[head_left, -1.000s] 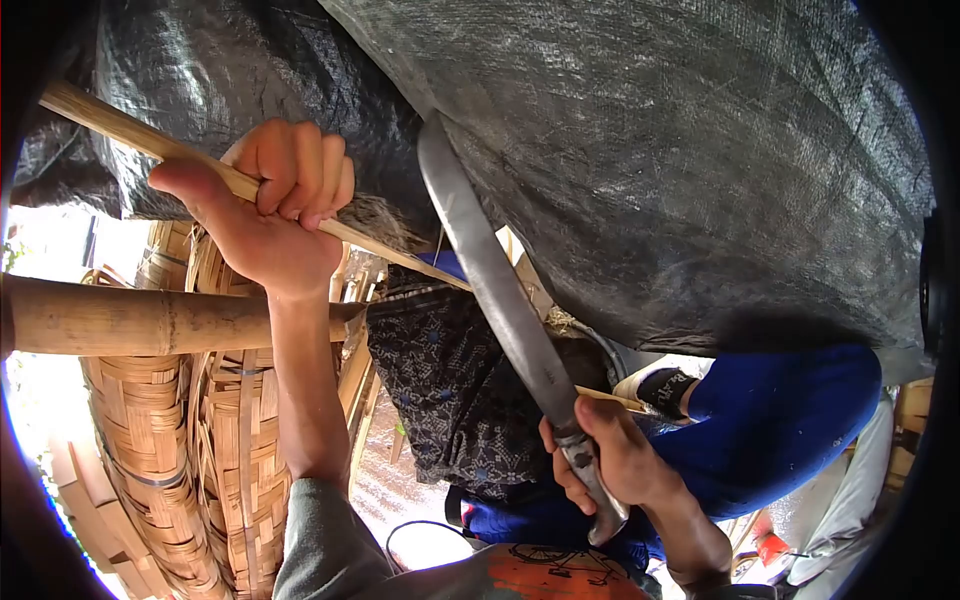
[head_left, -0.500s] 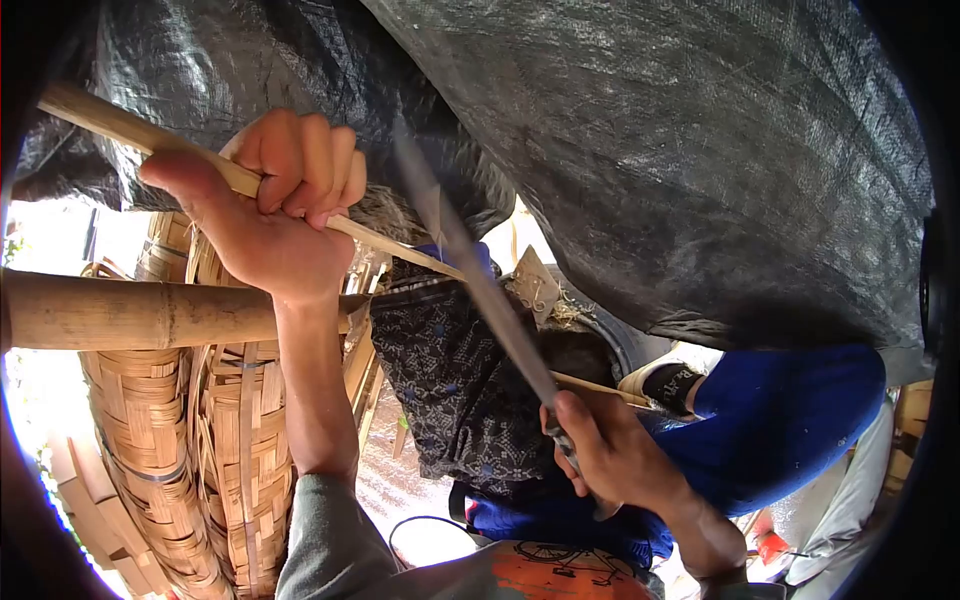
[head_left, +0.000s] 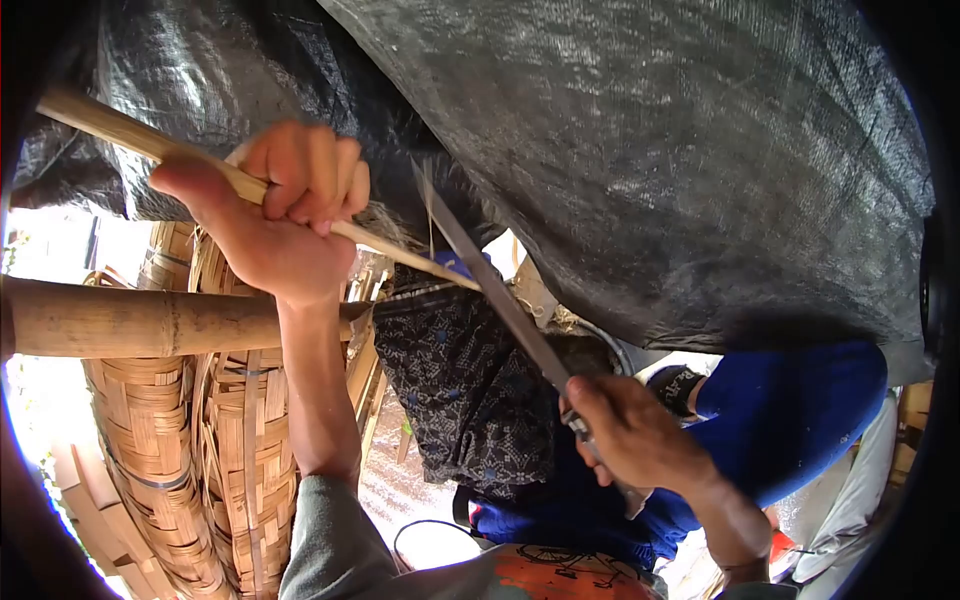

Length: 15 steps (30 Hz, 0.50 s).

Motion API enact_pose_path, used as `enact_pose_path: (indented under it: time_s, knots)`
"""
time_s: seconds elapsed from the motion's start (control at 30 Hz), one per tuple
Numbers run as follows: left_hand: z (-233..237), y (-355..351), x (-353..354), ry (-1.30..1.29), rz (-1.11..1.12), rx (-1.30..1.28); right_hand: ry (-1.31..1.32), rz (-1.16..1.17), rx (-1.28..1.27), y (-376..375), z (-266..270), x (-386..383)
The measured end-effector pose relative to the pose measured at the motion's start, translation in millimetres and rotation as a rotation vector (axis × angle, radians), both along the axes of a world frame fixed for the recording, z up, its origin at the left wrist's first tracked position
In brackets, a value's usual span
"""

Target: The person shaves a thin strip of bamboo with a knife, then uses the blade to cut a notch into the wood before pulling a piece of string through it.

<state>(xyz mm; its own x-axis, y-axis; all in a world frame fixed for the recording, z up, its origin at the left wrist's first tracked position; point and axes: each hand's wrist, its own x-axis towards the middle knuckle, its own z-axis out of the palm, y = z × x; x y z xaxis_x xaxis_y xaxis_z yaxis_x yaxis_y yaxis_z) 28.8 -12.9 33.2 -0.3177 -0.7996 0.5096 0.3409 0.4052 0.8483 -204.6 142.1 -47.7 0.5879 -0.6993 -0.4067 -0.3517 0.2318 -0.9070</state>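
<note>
My left hand (head_left: 300,220) is closed around a long pale wooden stick (head_left: 110,125), with its thumb lying along it. The stick slants down to the right and narrows toward the far end. In my right hand (head_left: 640,435) is the handle of a long knife (head_left: 515,325), its blade pointing up and left. The blade crosses the stick's thin end, and a thin sliver (head_left: 431,215) shows beside the blade's upper part. Beneath both lies a dark patterned cloth (head_left: 460,390) spread over the lap.
A thick bamboo pole (head_left: 90,318) runs in from the left, with tall woven bamboo baskets (head_left: 150,440) behind it. Dark tarpaulin (head_left: 700,150) hangs low across the top and right. A leg in blue trousers (head_left: 790,420) extends at the right.
My right hand and the knife have moved down and right, drawing the blade back a little. My left hand and the stick have shifted slightly right.
</note>
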Motion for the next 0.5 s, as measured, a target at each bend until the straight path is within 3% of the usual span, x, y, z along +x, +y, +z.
enact_pose_path:
  time_s: [0.03,0.07,0.1,0.17,0.3,0.37,0.4,0.5]
  knots:
    - [-1,1,0,0.007,0.013,0.014,0.016,0.028,0.043,-2,8,-4]
    - [0,2,-2,-0.003,0.047,0.016,0.029,0.028,-0.216,-1,8,-6]
    - [-1,1,-4,-0.003,0.046,0.013,0.029,0.028,-0.219,-1,12,-6]
    - [-1,1,-7,-0.033,0.038,-0.015,-0.072,-0.128,0.096,0,21,-1]
    - [0,2,-10,0.013,0.152,0.026,-0.095,-0.233,0.024,2,-8,12]
    - [0,7,-9,0.055,0.126,0.026,-0.099,-0.258,0.380,-7,11,7]
    - [0,9,-12,0.015,0.147,0.012,-0.106,-0.274,0.099,0,8,10]
    - [0,4,-11,0.020,0.094,0.019,-0.217,-0.383,0.299,-2,26,11]
